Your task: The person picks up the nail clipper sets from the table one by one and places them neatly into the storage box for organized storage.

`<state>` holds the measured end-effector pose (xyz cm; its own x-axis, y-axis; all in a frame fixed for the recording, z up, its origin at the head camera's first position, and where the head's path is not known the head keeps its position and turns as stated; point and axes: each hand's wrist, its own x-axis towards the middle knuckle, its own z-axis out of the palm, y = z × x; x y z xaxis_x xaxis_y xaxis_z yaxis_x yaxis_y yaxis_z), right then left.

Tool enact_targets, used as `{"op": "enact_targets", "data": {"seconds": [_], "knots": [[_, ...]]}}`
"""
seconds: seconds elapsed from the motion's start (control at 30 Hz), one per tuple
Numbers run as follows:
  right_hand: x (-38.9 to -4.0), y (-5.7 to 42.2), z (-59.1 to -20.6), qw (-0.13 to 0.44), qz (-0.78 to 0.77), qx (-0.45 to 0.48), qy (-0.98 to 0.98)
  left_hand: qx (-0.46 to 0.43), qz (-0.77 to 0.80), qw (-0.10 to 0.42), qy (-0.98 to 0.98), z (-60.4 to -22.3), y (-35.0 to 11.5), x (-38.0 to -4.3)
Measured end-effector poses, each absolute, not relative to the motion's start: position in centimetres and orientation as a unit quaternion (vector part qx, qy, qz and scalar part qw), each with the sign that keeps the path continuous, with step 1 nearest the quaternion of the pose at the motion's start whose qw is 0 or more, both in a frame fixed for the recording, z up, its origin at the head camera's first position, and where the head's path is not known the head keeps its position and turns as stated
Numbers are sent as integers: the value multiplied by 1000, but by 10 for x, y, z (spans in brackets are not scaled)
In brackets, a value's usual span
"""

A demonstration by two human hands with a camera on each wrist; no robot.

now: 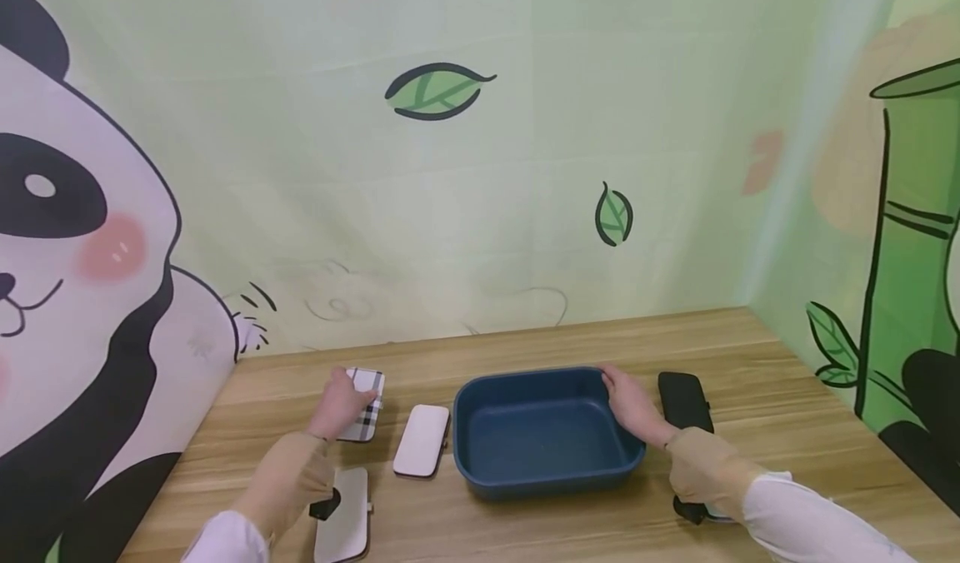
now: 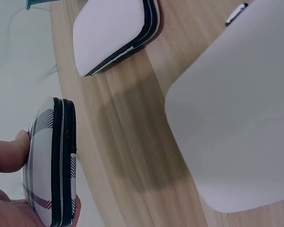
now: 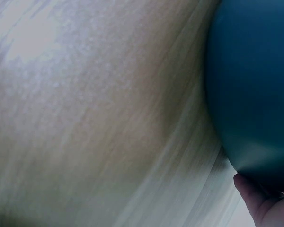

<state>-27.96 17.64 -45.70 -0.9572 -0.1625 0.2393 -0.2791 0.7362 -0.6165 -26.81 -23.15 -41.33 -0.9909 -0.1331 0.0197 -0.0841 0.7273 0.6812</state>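
My left hand [image 1: 342, 405] grips a plaid zip-around wallet [image 1: 369, 380] at the back left of the table, thumb on one face. From the left wrist view, the plaid wallet [image 2: 43, 156] is on edge, its dark zipped side showing and a shadow on the wood nearby. My right hand [image 1: 632, 405] holds the blue rectangular basin [image 1: 543, 490] by its back right corner, fingers over the rim. Inside, the basin shows only its bare floor. In the right wrist view, the thumb [image 3: 248, 194] lies against the basin's outer wall [image 3: 255, 94].
A pale pink zip wallet [image 1: 422, 440] lies between the plaid one and the basin. Nearer the front left is a light grey wallet [image 1: 347, 517], partly behind my left wrist. Right of the basin, a black case [image 1: 685, 398] lies beside my right forearm. A printed cloth [image 1: 525, 213] hangs behind the table.
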Motion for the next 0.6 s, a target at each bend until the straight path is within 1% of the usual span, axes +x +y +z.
{"op": "enact_targets", "data": {"seconds": [0.33,0.6], "knots": [[-281,176,-459,93,335,117,-930,81,-351,19,-933,-409,-226,-273],[-280,175,-458,101,328,125,-931,81,-353,5,-932,-404,-219,-275]]}}
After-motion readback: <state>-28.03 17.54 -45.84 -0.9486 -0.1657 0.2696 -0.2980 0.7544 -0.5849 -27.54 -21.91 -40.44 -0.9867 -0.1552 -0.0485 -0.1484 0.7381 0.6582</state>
